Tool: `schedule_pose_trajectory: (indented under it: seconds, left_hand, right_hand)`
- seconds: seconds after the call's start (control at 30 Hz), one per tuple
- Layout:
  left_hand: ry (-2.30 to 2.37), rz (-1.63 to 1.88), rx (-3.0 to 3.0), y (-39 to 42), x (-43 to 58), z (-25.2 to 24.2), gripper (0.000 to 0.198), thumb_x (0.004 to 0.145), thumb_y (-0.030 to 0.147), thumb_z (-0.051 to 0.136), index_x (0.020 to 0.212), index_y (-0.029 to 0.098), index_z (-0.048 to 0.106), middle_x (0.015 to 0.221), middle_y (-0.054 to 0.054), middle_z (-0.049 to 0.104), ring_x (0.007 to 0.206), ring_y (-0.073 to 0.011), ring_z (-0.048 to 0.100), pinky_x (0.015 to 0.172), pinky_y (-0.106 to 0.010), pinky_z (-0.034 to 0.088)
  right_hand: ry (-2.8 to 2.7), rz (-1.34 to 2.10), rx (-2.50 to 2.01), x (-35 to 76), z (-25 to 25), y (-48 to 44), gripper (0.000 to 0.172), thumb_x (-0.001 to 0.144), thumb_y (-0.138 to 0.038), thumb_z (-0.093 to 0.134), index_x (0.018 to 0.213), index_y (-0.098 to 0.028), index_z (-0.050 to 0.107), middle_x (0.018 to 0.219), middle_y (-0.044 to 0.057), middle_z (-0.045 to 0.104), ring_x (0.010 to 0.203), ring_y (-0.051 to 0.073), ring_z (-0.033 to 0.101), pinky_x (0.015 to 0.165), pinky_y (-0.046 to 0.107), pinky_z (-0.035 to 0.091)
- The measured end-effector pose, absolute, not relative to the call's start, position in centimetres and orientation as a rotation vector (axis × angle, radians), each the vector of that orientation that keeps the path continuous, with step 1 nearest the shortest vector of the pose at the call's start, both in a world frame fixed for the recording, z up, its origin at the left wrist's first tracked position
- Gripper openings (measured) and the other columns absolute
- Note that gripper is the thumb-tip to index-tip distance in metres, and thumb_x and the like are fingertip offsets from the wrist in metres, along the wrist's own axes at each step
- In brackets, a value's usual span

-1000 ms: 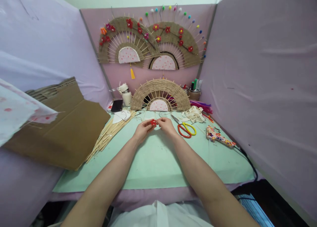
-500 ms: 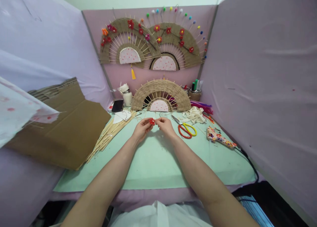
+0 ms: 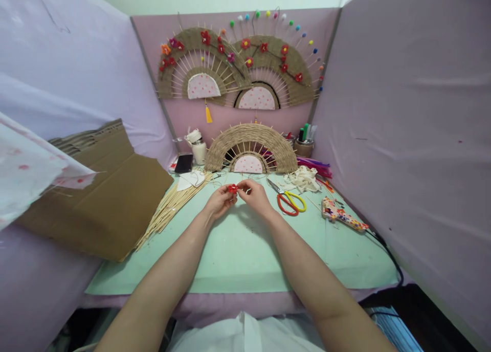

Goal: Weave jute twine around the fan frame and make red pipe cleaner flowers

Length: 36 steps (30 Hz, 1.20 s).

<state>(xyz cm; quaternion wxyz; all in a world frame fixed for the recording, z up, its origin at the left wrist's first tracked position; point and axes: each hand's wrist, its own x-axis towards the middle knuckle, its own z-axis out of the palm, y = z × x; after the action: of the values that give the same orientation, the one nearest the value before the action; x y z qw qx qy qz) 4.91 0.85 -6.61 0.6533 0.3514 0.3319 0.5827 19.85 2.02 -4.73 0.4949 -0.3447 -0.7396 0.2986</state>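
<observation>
A small red flower (image 3: pixel 232 189) is held above the middle of the green tabletop, in front of the twine-wrapped fan. My left hand (image 3: pixel 219 201) has its fingertips closed on the flower's left side. From the right, my right hand (image 3: pixel 255 194) reaches in with thumb and index finger together at the flower's right edge; whether it grips a petal or something thinner is too small to tell. The twine-wrapped fan (image 3: pixel 251 132) stands upright behind both hands. To the right of my right hand lie scissors (image 3: pixel 288 199) with one red and one yellow handle.
Thin bamboo sticks (image 3: pixel 169 209) and a large cardboard sheet (image 3: pixel 95 193) lie at the left. A floral glue gun (image 3: pixel 343 215) with a black cord is at the right. Behind stand a white bottle (image 3: pixel 198 150) and a pen holder (image 3: pixel 304 148). Decorated fans (image 3: pixel 270 75) hang on the back panel.
The flower and my left hand have shifted slightly left. My right hand's fingers are more bent and sit at the flower's edge. The whole view has moved a little.
</observation>
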Motion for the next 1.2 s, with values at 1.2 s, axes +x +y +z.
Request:
schedule_pose_trajectory:
  seconds: [1.2]
  left_hand:
    - [0.898,1.201,1.01,1.2,4.0,-7.5,0.028,0.056,0.019,0.077,0.08,0.015,0.064,0.074,0.0,0.06,0.064,-0.008,0.054,0.063,-0.022,0.042]
  right_hand:
    - [-2.036,0.498,-0.789,20.4,-5.1,2.2,0.026,0.076,-0.01,0.046,0.092,-0.019,0.064,0.089,0.004,0.059,0.077,0.014,0.054,0.076,0.028,0.041]
